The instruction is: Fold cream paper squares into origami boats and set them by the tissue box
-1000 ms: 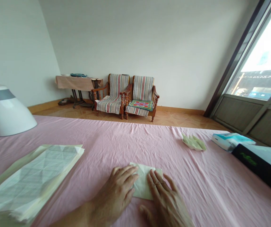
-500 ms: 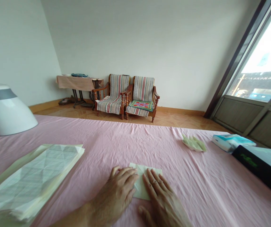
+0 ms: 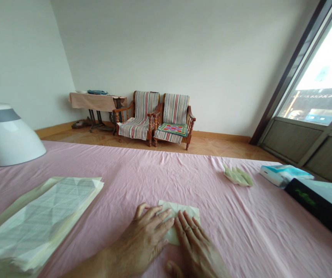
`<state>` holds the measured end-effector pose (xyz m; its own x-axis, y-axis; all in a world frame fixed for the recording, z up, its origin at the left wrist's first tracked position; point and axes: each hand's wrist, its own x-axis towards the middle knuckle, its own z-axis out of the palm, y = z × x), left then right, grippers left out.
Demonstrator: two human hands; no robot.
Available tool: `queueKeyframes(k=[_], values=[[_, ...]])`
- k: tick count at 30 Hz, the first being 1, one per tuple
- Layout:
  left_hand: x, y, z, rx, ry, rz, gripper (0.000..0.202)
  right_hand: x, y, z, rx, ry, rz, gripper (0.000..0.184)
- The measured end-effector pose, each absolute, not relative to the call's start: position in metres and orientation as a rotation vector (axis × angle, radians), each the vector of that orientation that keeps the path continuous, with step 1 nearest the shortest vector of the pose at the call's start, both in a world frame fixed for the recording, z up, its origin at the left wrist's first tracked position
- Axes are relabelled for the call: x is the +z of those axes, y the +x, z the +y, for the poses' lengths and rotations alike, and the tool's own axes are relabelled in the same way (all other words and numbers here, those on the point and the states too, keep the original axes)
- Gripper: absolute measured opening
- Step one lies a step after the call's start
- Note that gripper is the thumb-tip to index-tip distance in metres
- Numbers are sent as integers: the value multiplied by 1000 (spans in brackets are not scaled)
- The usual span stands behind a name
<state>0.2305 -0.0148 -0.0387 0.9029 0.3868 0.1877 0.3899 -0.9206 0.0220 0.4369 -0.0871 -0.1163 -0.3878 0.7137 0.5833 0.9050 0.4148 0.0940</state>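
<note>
A small folded square of pale paper (image 3: pixel 180 205) lies flat on the pink cloth in front of me. My left hand (image 3: pixel 147 235) rests across its left side, fingers stretched out over the sheet. Flat on the lower right part is my right hand (image 3: pixel 196 241), its fingers extended and pressed down. The fingertips of both hands nearly meet at the middle. Much of the paper is hidden under the fingers. Farther off to the right sits a folded pale green paper shape (image 3: pixel 237 176).
A stack of creased paper sheets (image 3: pixel 50 212) lies at the left. Behind it stands a white and grey jug (image 3: pixel 15 135). At the right are a blue and white tissue pack (image 3: pixel 284 173) and a black box (image 3: pixel 313 204). Two wooden armchairs (image 3: pixel 154 119) stand beyond the pink cloth (image 3: pixel 143 170).
My left hand has slid a little to the right over the paper. My right fingers have shifted slightly toward me, and the two hands are closer together.
</note>
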Motion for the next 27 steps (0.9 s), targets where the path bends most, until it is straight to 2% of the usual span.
queueKeyframes(k=[3, 12, 22, 27], values=[[-35, 229, -16, -260, -3065, -627, 47, -122, 435, -89, -502, -1496, -2163, 80], [-35, 228, -16, -371, -3100, -615, 50, -117, 432, -93, -410, -1752, -2000, 65], [-38, 227, -14, -340, -3147, -689, 51, -119, 438, -88, -406, -1673, -2061, 86], [-39, 225, -13, -359, -3136, -655, 50, -126, 440, -85, -413, -1638, -2064, 86]])
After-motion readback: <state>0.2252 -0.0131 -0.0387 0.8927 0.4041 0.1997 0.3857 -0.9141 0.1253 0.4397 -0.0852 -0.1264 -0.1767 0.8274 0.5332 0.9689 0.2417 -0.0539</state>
